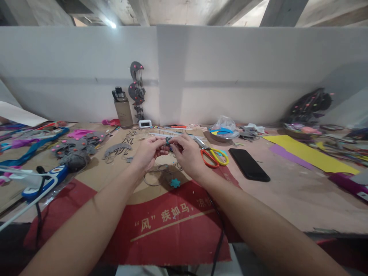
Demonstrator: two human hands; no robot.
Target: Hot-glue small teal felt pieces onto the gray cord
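My left hand and my right hand meet over the cardboard, fingertips pinched together. Between them is a small teal piece, too small to name and partly covered by the fingers. Just below my hands, a teal flower-shaped cutout lies on the red and brown cardboard sheet. A loop of thin grey cord rests beside it. To the right of my right hand lie scissors with one red and one yellow handle.
A black phone lies right of the scissors. Behind stand a bottle, a small white clock and a bowl. Grey decorated pieces and a blue-and-white power strip sit left; yellow paper lies right.
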